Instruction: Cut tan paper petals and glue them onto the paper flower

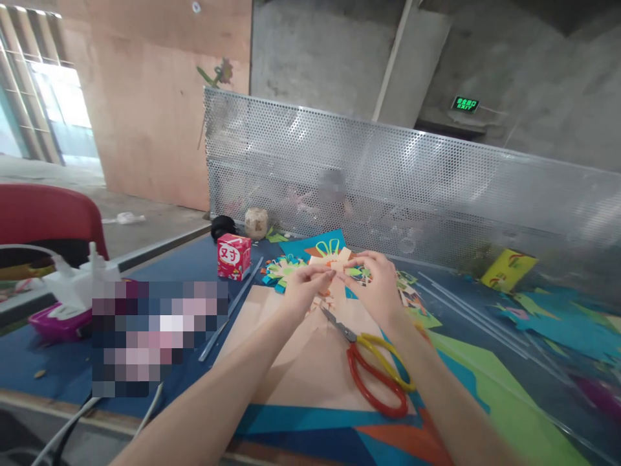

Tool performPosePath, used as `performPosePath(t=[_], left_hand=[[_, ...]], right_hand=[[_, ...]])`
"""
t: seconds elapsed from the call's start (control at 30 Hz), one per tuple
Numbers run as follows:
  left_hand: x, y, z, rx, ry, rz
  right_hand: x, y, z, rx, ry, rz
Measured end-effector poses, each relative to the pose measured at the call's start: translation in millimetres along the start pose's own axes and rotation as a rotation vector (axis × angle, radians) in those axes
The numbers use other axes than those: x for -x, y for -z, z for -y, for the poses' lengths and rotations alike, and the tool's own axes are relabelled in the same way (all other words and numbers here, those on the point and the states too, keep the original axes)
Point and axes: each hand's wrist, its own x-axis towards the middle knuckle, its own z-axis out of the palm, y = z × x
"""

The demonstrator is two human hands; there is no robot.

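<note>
My left hand (306, 288) and my right hand (372, 279) meet over the middle of the table. Both pinch a small peach-coloured paper piece (338, 265) between their fingertips; its exact shape is partly covered by the fingers. Below them, scissors (350, 336) with one red and one yellow handle lie on a large peach paper sheet (291, 369), blades pointing toward my left hand. Small peach paper scraps lie near the blade tips. Just behind my hands is a pile of cut paper pieces (286, 268) in blue, green, white and orange, with looped green strips (328, 246).
A red box (233, 257), a jar (256, 223) and clear plastic rods (233, 307) are on the left. White chargers (87, 278) stand near a purple tray (61, 323). Green paper (499, 388), blue paper (567, 317) and a yellow box (509, 270) lie right. A perforated metal panel (412, 168) borders the table.
</note>
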Motion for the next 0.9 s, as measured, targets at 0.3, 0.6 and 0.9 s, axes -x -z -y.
performPosePath(t=[0.3,0.6,0.9], left_hand=[[3,-4.0,-2,0.052,-0.014,-0.054],[3,-3.4,-3,0.066,-0.082,-0.079],[5,-4.6,-7,-0.067,-0.081,-0.006]], right_hand=[[2,6,-13,-0.397,-0.144,-0.08],[15,-11,-20,-0.676,-0.527,0.381],[22,-13,-13,-1.118,-0.672,0.538]])
